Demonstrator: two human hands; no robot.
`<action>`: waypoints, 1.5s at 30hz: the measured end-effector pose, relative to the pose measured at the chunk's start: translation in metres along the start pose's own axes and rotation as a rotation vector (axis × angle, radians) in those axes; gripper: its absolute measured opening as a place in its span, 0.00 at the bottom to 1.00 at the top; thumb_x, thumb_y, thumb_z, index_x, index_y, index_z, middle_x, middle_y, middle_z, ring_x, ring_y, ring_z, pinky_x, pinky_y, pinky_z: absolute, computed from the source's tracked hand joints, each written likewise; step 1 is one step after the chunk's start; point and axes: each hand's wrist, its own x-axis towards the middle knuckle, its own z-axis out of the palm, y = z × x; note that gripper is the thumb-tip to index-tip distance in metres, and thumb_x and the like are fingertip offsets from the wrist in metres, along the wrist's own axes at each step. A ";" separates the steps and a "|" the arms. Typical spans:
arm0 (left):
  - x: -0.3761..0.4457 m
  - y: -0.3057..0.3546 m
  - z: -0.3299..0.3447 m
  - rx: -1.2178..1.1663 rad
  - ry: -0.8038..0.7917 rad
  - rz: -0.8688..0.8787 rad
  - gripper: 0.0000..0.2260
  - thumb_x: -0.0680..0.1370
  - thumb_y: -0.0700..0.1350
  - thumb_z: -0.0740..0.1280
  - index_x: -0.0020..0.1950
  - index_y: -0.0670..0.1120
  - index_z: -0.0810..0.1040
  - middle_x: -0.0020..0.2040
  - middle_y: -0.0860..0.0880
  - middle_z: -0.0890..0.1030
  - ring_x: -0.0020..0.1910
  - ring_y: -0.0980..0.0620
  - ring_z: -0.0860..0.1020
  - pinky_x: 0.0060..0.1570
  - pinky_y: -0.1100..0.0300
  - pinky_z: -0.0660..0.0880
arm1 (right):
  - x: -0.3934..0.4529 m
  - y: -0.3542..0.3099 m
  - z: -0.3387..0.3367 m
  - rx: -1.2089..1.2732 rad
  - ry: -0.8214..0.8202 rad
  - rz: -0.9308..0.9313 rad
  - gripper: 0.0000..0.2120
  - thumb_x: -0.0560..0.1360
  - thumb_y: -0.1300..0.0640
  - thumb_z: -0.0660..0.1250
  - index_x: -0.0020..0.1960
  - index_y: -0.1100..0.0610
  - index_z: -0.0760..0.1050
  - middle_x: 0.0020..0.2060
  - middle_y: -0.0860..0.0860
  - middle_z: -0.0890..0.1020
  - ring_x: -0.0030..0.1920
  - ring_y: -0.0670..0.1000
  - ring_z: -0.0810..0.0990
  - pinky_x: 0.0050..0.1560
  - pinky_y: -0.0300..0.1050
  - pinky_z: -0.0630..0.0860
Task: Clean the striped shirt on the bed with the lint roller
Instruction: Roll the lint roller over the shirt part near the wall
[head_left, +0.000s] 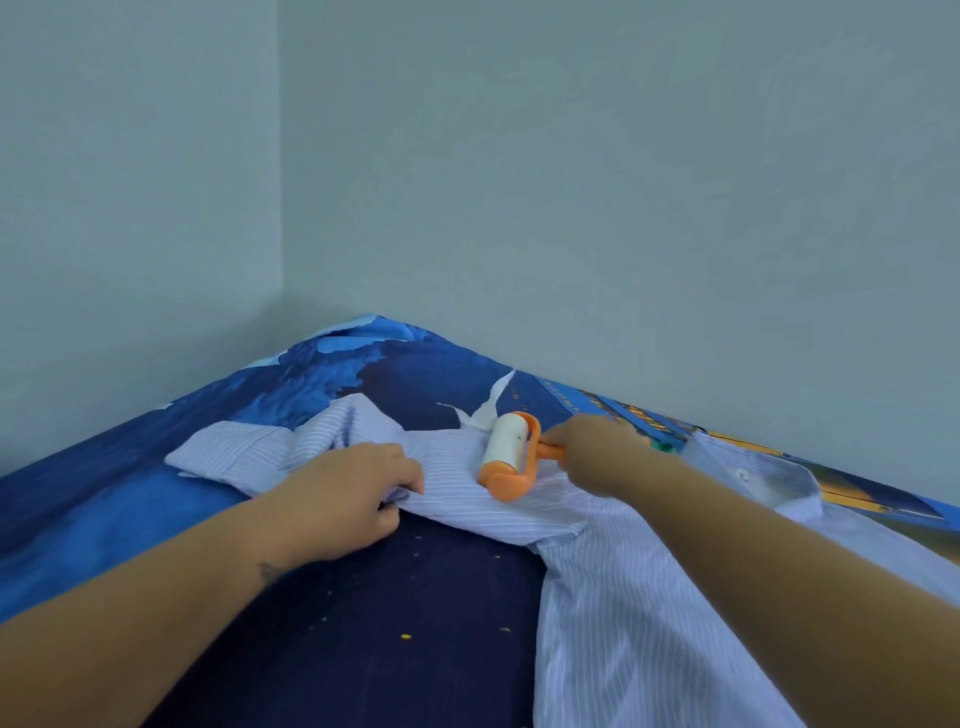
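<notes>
From the head camera, the striped shirt (613, 587) lies spread over the dark blue printed bed (405, 613), one sleeve stretched toward the wall corner. On that sleeve rests the orange lint roller (506, 456), its white roll touching the cloth. The right hand (597, 452) has its fingers curled round the roller's handle. The left hand (353, 499), nearer the cuff, pinches the sleeve's edge.

Open bedsheet (405, 597) between my arms. Striped shirt (623, 623) covers right side; its sleeve (249, 447) lies across ahead. Walls (571, 182) close beyond.
</notes>
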 end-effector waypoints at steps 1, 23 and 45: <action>-0.002 0.000 0.001 0.012 0.012 -0.001 0.11 0.74 0.50 0.57 0.53 0.57 0.74 0.43 0.60 0.71 0.48 0.60 0.70 0.59 0.56 0.69 | 0.002 -0.010 0.001 0.018 0.000 0.004 0.13 0.76 0.64 0.58 0.53 0.49 0.74 0.39 0.46 0.72 0.46 0.52 0.72 0.48 0.49 0.66; -0.022 -0.022 -0.003 0.133 0.122 -0.235 0.17 0.71 0.46 0.64 0.58 0.52 0.66 0.57 0.53 0.66 0.57 0.49 0.67 0.56 0.59 0.66 | -0.062 0.043 -0.047 0.246 -0.152 -0.050 0.16 0.75 0.59 0.68 0.60 0.47 0.78 0.45 0.44 0.78 0.45 0.47 0.75 0.44 0.39 0.70; -0.059 -0.097 -0.023 -0.126 0.502 -0.812 0.12 0.80 0.46 0.57 0.59 0.49 0.76 0.60 0.44 0.74 0.58 0.40 0.72 0.53 0.46 0.73 | -0.035 -0.090 -0.047 0.166 -0.179 -0.258 0.14 0.77 0.58 0.65 0.61 0.51 0.78 0.50 0.51 0.79 0.49 0.52 0.77 0.49 0.44 0.73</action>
